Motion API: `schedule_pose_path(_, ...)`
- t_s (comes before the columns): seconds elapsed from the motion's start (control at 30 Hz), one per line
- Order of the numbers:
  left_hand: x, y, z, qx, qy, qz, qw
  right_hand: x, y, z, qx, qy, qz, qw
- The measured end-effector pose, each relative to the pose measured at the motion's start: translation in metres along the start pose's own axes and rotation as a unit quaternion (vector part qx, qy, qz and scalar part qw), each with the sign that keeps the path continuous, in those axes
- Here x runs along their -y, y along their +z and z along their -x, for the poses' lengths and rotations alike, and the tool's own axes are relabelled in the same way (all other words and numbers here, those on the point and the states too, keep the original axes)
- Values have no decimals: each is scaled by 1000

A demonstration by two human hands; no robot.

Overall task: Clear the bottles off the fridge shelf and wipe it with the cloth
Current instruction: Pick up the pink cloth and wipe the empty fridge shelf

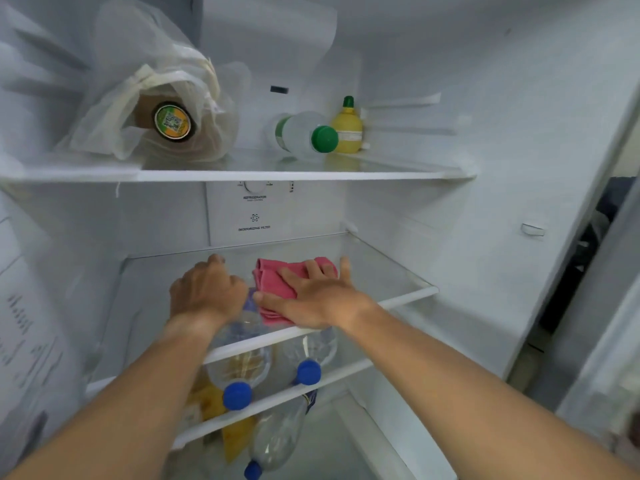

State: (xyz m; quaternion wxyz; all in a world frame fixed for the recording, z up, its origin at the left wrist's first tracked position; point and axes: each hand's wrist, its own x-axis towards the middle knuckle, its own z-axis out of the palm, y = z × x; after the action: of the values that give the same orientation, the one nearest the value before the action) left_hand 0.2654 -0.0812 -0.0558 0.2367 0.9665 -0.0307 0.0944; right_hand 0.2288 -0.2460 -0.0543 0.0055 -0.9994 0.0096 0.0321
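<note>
The middle glass shelf of the open fridge holds a folded pink cloth. My right hand lies flat on the cloth, fingers spread, pressing it onto the glass. My left hand rests just left of the cloth as a fist, knuckles up; nothing shows inside it. Two clear bottles with blue caps lie on the shelf below, seen partly through the glass. A third clear bottle lies lower still.
The upper shelf carries a lying bottle with a green cap, a yellow lemon-shaped bottle and a plastic bag holding a jar. A yellow packet sits beside the lowest bottle. The fridge's right wall is close by.
</note>
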Motion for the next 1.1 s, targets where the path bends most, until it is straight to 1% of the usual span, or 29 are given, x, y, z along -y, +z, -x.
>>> schedule_pose_path(0.07, 2, -6, 2, -1, -10, 3, 1000, -11, -1, 2, 32, 3, -30, 999)
schedule_pose_path(0.13, 9, -12, 7, -1, -33, -62, 998, -28, -4, 6, 49, 19, -43, 998)
schedule_pose_path(0.2, 21, -18, 14, -9, -76, -129, 989, -51, -7, 13, 44, 69, -56, 995)
schedule_pose_path(0.27, 31, -21, 22, -12, -120, -136, 983, -74, -8, 20, 39, 135, -75, 987)
schedule_pose_path(0.33, 33, -21, 26, -7, -130, -134, 982, -85, -8, 23, 43, 184, -50, 981)
schedule_pose_path(0.4, 30, -19, 26, 2, -127, -142, 982, -78, -6, 18, 48, 204, -37, 977)
schedule_pose_path(0.47, 29, -18, 26, 8, -132, -151, 980, -53, -3, 7, 43, 177, -38, 983)
schedule_pose_path(0.57, 32, -15, 23, 6, -136, -153, 979, 3, 1, -23, 40, 66, -50, 996)
schedule_pose_path(0.67, 35, -13, 21, -3, -135, -142, 981, 57, 4, -58, 21, -42, -48, 998)
schedule_pose_path(0.73, 36, -12, 20, -3, -132, -143, 981, 72, 4, -81, 7, -88, -49, 995)
schedule_pose_path(0.8, 37, -12, 17, -2, -131, -153, 980, 66, 1, -103, 0, -98, -52, 994)
schedule_pose_path(0.87, 40, -12, 14, 0, -131, -165, 978, 43, -3, -120, -2, -70, -54, 996)
schedule_pose_path(0.97, 44, -8, 11, -2, -133, -177, 975, -19, -6, -132, -14, 40, -46, 998)
schedule_pose_path(1.03, 43, -7, 10, -7, -134, -176, 975, -68, -5, -125, -26, 122, -57, 991)
schedule_pose_path(1.1, 41, -7, 10, -4, -140, -176, 974, -102, -5, -115, -24, 160, -52, 985)
